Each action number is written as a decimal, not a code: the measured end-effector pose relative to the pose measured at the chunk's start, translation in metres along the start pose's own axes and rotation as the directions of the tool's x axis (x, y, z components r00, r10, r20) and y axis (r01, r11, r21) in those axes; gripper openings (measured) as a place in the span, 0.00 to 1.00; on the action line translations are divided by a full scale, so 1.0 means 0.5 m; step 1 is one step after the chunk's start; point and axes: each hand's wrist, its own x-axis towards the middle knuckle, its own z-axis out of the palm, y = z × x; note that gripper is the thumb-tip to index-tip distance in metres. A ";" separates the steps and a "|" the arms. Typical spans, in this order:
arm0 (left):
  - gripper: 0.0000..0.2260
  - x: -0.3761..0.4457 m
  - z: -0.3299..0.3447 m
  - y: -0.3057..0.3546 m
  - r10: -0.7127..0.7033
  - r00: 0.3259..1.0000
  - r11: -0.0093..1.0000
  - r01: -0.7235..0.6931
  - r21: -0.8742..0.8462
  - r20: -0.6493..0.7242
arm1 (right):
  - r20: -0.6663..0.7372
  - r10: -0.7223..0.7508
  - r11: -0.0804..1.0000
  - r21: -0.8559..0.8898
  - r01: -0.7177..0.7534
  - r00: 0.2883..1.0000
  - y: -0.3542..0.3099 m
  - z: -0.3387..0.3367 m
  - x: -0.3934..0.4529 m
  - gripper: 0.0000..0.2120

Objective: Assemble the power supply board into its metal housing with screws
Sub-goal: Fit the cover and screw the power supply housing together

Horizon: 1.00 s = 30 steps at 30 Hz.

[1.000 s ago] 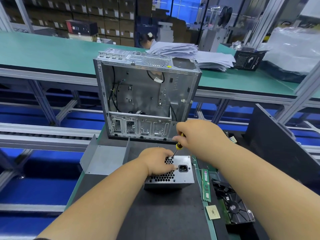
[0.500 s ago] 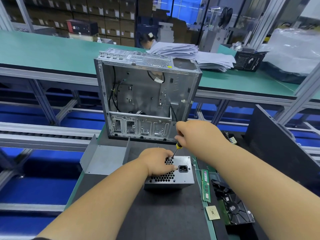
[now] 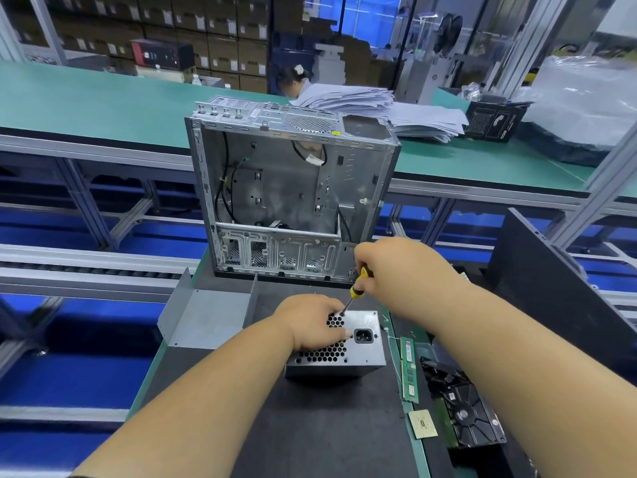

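Observation:
A grey metal power supply box with a honeycomb grille and a black mains socket sits on the dark mat. My left hand rests on its top left part, fingers curled over the grille and holding it steady. My right hand grips a yellow-and-black screwdriver, whose tip meets the box's top face near its far edge. Behind it stands an open, empty computer case.
A bent grey metal cover lies left of the box. A green memory stick, a processor chip and a hard drive lie to the right. A dark side panel leans at far right. Paper stacks sit on the green bench behind.
My right hand has shifted a little up and away over the box with the screwdriver still on it. The left hand has not moved.

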 end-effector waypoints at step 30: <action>0.21 0.017 -0.008 -0.007 -0.044 0.999 0.998 0.045 -0.053 0.028 | -0.126 0.160 0.964 0.234 -0.128 0.979 0.001 0.053 0.023 0.10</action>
